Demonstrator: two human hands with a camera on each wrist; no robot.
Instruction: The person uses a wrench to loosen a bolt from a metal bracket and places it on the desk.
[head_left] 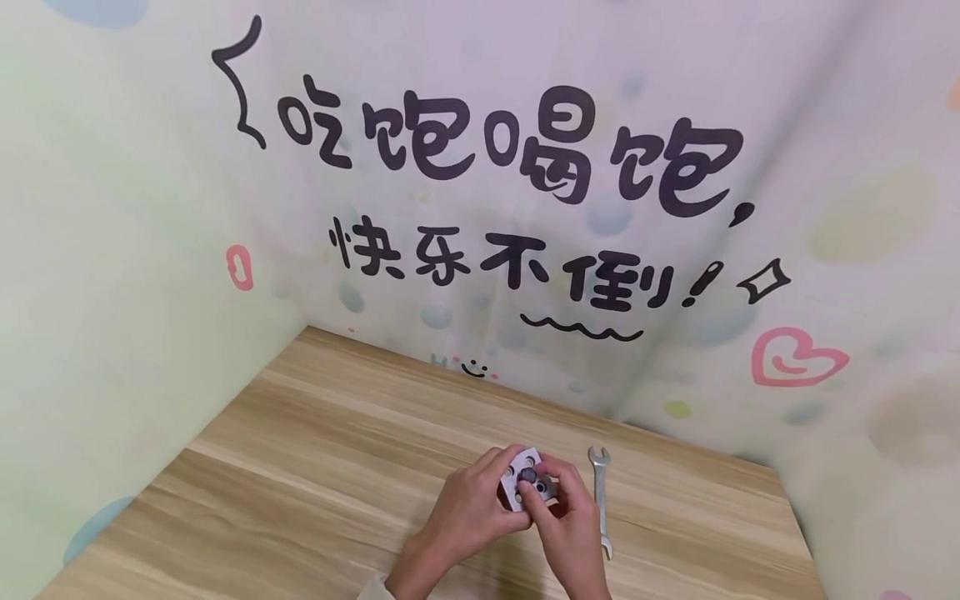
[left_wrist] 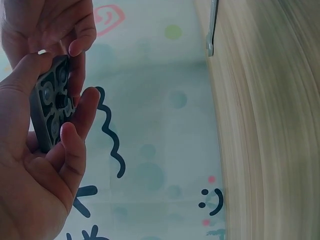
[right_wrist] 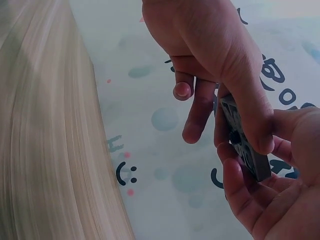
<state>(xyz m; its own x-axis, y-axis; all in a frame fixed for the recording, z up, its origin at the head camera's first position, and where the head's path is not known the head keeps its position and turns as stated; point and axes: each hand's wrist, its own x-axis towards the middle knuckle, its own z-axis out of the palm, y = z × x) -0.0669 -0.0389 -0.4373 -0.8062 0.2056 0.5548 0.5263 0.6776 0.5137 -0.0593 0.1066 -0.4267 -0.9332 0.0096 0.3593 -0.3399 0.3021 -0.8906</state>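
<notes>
Head view shows both hands meeting just above the wooden table (head_left: 315, 467), near its right end, with a small grey plate (head_left: 525, 479) held between them. The left hand (head_left: 468, 508) cups the plate from its left side, fingers curled behind it and thumb along the near edge, so the perforated face tilts up toward the person. The right hand (head_left: 566, 525) comes in from the right, its thumb and forefinger pinched on a small dark round part (head_left: 529, 477) seated at the middle of that face; its other fingers hang loosely bent below. In the left wrist view the plate (left_wrist: 50, 102) stands nearly edge-on, its long axis running along the left palm (left_wrist: 35, 170), and the dark part (left_wrist: 60, 101) sticks out from the face toward the right hand's fingers (left_wrist: 75, 47), which are the nearer ones to it. A silver wrench (head_left: 601, 500) lies flat on the table just beside the right hand, untouched, its length running away from the person toward the printed backdrop (head_left: 525, 208).
</notes>
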